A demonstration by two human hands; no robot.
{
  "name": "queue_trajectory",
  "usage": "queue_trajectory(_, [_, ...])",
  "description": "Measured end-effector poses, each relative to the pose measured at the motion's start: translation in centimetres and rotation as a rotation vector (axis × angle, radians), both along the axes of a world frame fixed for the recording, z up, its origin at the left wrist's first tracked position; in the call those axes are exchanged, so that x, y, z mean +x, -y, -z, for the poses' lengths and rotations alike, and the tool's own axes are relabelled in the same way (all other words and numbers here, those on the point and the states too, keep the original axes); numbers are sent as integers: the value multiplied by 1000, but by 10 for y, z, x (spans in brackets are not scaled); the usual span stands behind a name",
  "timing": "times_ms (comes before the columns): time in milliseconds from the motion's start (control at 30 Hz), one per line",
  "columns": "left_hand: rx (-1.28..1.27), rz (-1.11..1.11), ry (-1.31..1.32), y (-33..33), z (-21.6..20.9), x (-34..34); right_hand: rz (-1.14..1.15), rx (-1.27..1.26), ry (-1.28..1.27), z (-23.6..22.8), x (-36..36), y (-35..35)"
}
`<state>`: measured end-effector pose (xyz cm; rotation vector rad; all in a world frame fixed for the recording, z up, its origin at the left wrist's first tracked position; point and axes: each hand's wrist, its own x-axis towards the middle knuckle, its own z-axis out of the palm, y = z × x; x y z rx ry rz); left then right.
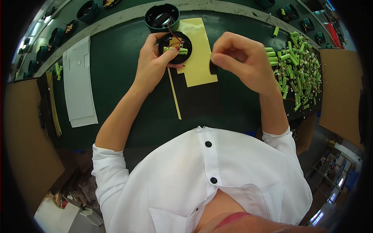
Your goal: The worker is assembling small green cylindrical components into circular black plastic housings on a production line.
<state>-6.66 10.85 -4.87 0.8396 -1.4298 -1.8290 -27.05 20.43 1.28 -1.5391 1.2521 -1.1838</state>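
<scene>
Left of the yellow sheet (199,50), well apart from it, lies a stack of flat pale-grey sheets (79,89) with crisp cut edges. Nearer to the yellow sheet, on its left, a narrow straight yellow strip (174,95) points toward the person. Overlapping the yellow sheet's left edge is a round black part (187,39), shallow and dish-like, with a shiny light-green cylinder (183,51) and thin red wires (177,42) in it. Just beyond that, at the yellow sheet's upper left, stands a hollow, dark green round housing (151,26). The yellow sheet itself is smooth, glossy and step-cut, and matt black material (200,101) shows at its near end. To its right spreads a tangled heap of green cylinders (299,70) with fine wires.

The left forearm slants up and inward to the yellow sheet's left side; the right forearm rises on its right, the wrist bent inward.

The left hand (152,58) is closed around the round black part, thumb pressed on the green cylinder. The right hand (246,58) is curled, thumb and fingertips pinched together on a small dark piece (213,68) at the yellow sheet's right edge.
</scene>
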Motion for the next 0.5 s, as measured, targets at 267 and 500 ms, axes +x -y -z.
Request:
queue_trajectory(267, [3,1,29,-1,2,0,34,68,-75,41,16,30])
queue_trajectory(500, [67,-16,30,-2,-1,1,305,-342,-451,55,29,32])
